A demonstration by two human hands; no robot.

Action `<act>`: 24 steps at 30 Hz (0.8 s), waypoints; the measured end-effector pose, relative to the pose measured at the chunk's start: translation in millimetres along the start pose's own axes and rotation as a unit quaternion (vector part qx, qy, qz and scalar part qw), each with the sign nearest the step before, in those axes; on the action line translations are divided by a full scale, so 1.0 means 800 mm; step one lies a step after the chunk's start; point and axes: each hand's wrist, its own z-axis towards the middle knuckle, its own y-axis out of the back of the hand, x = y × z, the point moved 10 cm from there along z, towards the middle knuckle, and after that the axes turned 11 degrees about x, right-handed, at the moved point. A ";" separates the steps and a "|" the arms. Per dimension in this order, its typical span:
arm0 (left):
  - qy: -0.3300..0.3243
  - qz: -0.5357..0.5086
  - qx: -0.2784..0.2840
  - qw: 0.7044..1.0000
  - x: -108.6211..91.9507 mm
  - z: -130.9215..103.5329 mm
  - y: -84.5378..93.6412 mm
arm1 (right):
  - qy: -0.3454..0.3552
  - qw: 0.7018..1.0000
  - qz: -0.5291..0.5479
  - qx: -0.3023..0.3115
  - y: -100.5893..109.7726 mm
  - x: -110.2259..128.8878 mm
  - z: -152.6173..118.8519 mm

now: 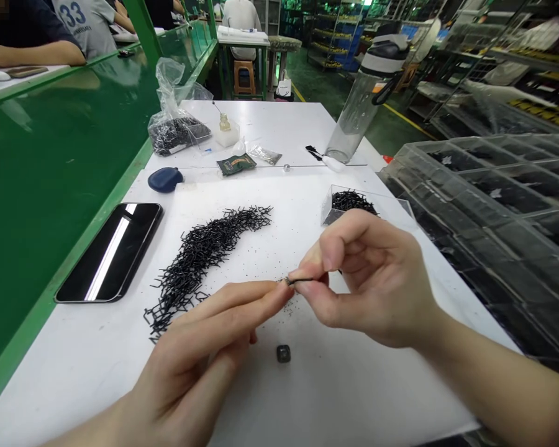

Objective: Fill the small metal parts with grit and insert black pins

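Observation:
Over the middle of the white table, my right hand [368,279] pinches a thin black piece [304,280] between thumb and index finger. The fingertips of my left hand [205,347] close on the left end of that same piece, so the two hands meet there. Most of the piece is hidden by fingers. Left of the hands spreads a long pile of short, bent black pieces [200,251]. Beyond my right hand stands a clear plastic box [327,211] with more black pieces inside. A small dark square block [284,354] lies below my fingertips, and dark specks are scattered around.
A phone [112,254] and a blue rounded case [164,179] lie on the left. Farther back are a plastic bag [174,127] of black pieces, a green packet [236,163] and a tilted-looking water bottle [354,112]. Clear divided trays [484,180] are stacked at right.

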 end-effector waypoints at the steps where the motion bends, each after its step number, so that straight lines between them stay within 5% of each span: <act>1: 0.000 0.003 -0.004 1.000 0.000 -0.003 0.002 | 0.003 1.000 0.004 0.005 -0.002 0.001 0.000; 9: 0.038 0.031 -0.004 0.999 0.024 -0.026 0.003 | 0.024 0.999 0.018 0.022 -0.008 0.009 0.003; 16: 0.089 -0.013 -0.054 0.994 0.037 -0.017 0.010 | 0.013 1.000 0.000 0.008 0.002 0.003 0.013; 20: 0.142 -0.012 -0.086 0.986 0.043 -0.021 0.012 | 0.043 0.993 -0.106 -0.039 0.055 0.031 0.023; 24: 0.095 0.072 -0.034 0.992 0.026 -0.012 -0.001 | -0.035 0.921 -0.371 -0.111 0.143 0.052 0.028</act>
